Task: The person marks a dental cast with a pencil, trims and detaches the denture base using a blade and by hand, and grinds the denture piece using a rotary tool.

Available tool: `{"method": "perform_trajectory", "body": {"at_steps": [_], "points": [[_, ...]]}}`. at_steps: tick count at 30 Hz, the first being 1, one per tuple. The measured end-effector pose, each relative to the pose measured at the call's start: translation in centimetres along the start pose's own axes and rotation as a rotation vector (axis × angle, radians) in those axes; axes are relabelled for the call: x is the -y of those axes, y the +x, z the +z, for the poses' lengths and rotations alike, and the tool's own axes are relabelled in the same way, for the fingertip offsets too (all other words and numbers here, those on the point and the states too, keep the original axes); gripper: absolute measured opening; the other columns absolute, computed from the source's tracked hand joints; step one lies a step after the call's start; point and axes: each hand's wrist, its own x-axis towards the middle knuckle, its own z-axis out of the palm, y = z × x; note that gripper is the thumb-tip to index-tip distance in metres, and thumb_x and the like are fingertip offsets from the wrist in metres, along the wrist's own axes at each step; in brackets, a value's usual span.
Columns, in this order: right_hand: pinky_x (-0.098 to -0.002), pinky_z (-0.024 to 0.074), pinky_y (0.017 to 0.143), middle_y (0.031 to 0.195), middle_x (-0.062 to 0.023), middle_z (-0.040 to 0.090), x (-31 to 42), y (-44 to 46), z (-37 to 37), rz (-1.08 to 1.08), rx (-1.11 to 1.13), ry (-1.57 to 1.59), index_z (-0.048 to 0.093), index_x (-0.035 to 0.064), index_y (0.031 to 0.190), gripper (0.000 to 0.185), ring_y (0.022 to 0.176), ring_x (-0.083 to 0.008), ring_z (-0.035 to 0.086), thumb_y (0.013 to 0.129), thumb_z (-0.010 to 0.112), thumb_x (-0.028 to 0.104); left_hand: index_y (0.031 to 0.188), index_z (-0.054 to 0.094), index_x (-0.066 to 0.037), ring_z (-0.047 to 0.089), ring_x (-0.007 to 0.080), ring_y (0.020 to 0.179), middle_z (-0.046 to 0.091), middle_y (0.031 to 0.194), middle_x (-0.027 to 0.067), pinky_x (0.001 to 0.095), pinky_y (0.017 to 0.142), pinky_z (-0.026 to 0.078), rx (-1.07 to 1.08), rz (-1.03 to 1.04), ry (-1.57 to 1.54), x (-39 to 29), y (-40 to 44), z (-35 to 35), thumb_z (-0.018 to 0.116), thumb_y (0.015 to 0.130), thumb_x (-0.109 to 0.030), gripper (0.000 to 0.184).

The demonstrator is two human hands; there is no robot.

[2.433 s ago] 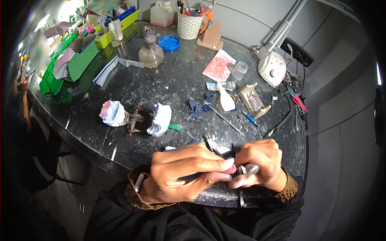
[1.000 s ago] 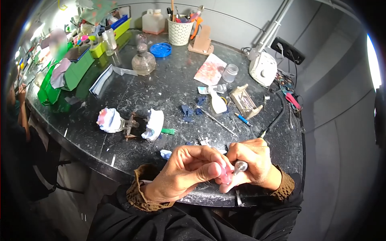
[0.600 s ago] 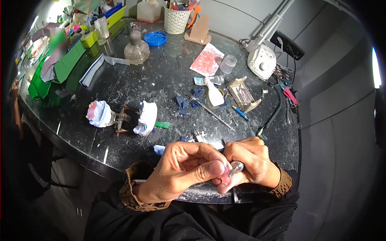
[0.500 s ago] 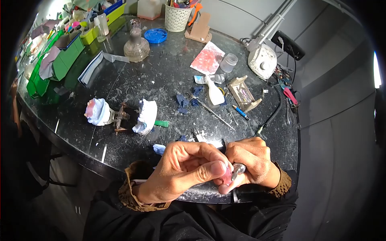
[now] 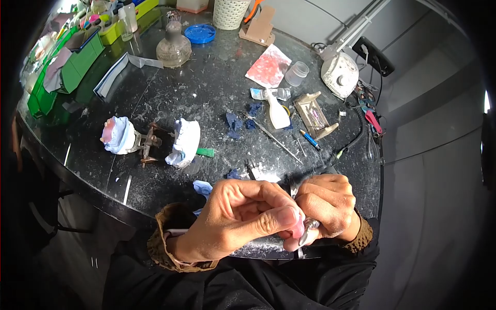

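Between the thumb and fingers of my left hand [image 5: 245, 219] is a small pink denture piece [image 5: 298, 229], mostly covered by the fingertips. My right hand [image 5: 328, 204] is closed around a metal rotary handpiece [image 5: 312, 224]. Its narrow tip points down towards me, close beside the pink piece; whether the two touch, I cannot tell. Both hands meet above the table's near edge. Left of them lies an opened articulator [image 5: 150, 144] with a pale cast [image 5: 184, 144] on one side and a cast bearing pink material [image 5: 122, 136] on the other.
Dark blue scraps [image 5: 233, 124], a thin metal tool [image 5: 279, 140], a white bottle [image 5: 278, 111] and a small tool rack [image 5: 314, 114] lie beyond my hands. The white control box [image 5: 340, 75] stands at the right. A glass burner [image 5: 174, 49] stands farther back.
The view has tilted slightly, so the table items sit higher in the picture. The handpiece tip has swung downward, and more of the metal shows. Both hands keep their holds.
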Motion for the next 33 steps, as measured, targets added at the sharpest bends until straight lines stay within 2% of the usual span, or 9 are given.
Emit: {"method": "perform_trajectory", "body": {"at_steps": [2, 6, 10, 15, 18, 21, 28, 31, 33], "points": [[-0.028, 0.0362, 0.037, 0.056, -0.0004, 0.044, 0.1, 0.2, -0.3, -0.014, 0.005, -0.032, 0.048, 0.0091, 0.063, 0.046, 0.042, -0.015, 0.048, 0.065, 0.075, 0.046, 0.081, 0.057, 0.005, 0.061, 0.0176, 0.073, 0.059, 0.083, 0.0167, 0.0283, 0.062, 0.052, -0.043, -0.023, 0.037, -0.3, 0.0, 0.4, 0.059, 0.087, -0.006, 0.012], [-0.0282, 0.038, 0.038, 0.057, -0.0009, 0.047, 0.1, 0.1, -0.3, 0.115, -0.016, 0.146, 0.051, 0.0081, 0.066, 0.045, 0.044, -0.0157, 0.051, 0.063, 0.076, 0.046, 0.084, 0.059, 0.005, 0.062, 0.017, 0.073, 0.062, 0.082, 0.0153, 0.0278, 0.066, 0.052, -0.041, 0.033, 0.033, -0.2, -0.1, 0.4, 0.061, 0.086, -0.003, 0.009], [-0.0283, 0.0389, 0.039, 0.057, -0.0009, 0.048, 0.1, 0.2, -0.2, 0.135, 0.023, 0.202, 0.052, 0.0074, 0.069, 0.046, 0.045, -0.0165, 0.053, 0.063, 0.075, 0.046, 0.089, 0.06, 0.007, 0.063, 0.0165, 0.074, 0.064, 0.08, 0.0132, 0.0282, 0.068, 0.053, -0.007, 0.079, 0.019, 0.1, 0.0, 0.1, 0.06, 0.086, 0.0, 0.008], [-0.0276, 0.0373, 0.038, 0.056, -0.0007, 0.046, -0.1, 0.1, 0.0, 0.097, 0.014, 0.186, 0.051, 0.008, 0.068, 0.046, 0.043, -0.0163, 0.051, 0.062, 0.076, 0.047, 0.089, 0.06, 0.007, 0.063, 0.017, 0.074, 0.063, 0.082, 0.0135, 0.0291, 0.068, 0.053, 0.025, 0.094, 0.022, 0.1, 0.0, -0.1, 0.059, 0.087, 0.0, 0.008], [-0.0275, 0.0363, 0.038, 0.055, -0.0004, 0.044, -0.1, -0.1, 0.1, 0.067, -0.004, 0.154, 0.05, 0.0085, 0.066, 0.046, 0.042, -0.0159, 0.049, 0.062, 0.076, 0.047, 0.082, 0.058, 0.006, 0.063, 0.0171, 0.074, 0.061, 0.084, 0.0184, 0.0275, 0.067, 0.052, -0.043, 0.046, 0.035, -0.2, 0.0, 0.4, 0.061, 0.085, -0.003, 0.01], [-0.0274, 0.0356, 0.037, 0.054, -0.0002, 0.042, -0.2, -0.1, 0.2, 0.035, -0.022, 0.118, 0.048, 0.0085, 0.064, 0.047, 0.042, -0.0154, 0.047, 0.063, 0.075, 0.047, 0.081, 0.058, 0.006, 0.063, 0.0172, 0.074, 0.06, 0.085, 0.0187, 0.0273, 0.067, 0.052, -0.033, 0.04, 0.019, -0.3, 0.0, 0.4, 0.06, 0.085, -0.003, 0.01], [-0.0267, 0.0342, 0.036, 0.055, -0.0006, 0.04, -0.3, 0.1, 0.1, -0.054, -0.03, -0.02, 0.047, 0.0074, 0.062, 0.05, 0.041, -0.0145, 0.045, 0.064, 0.072, 0.051, 0.088, 0.06, 0.007, 0.063, 0.0176, 0.076, 0.062, 0.083, 0.0139, 0.029, 0.068, 0.053, 0.038, 0.08, 0.002, 0.1, 0.1, -0.2, 0.058, 0.088, -0.001, 0.009], [-0.0255, 0.0353, 0.036, 0.054, 0.0, 0.044, -0.4, 0.0, -0.5, -0.043, 0.013, -0.032, 0.05, 0.0068, 0.065, 0.047, 0.04, -0.0142, 0.047, 0.064, 0.076, 0.047, 0.089, 0.059, 0.007, 0.064, 0.0177, 0.079, 0.061, 0.087, 0.014, 0.0286, 0.07, 0.053, 0.005, 0.125, 0.003, 0.4, 0.0, -0.2, 0.059, 0.086, 0.001, 0.007], [-0.0238, 0.0361, 0.036, 0.053, 0.0003, 0.047, -0.1, 0.2, 0.0, 0.058, -0.108, 0.154, 0.053, 0.0057, 0.069, 0.043, 0.039, -0.0133, 0.048, 0.065, 0.079, 0.04, 0.09, 0.059, 0.007, 0.064, 0.0176, 0.082, 0.06, 0.09, 0.0139, 0.0279, 0.072, 0.054, -0.048, 0.187, 0.014, 0.7, -0.1, -0.2, 0.06, 0.084, 0.004, 0.006]]}}
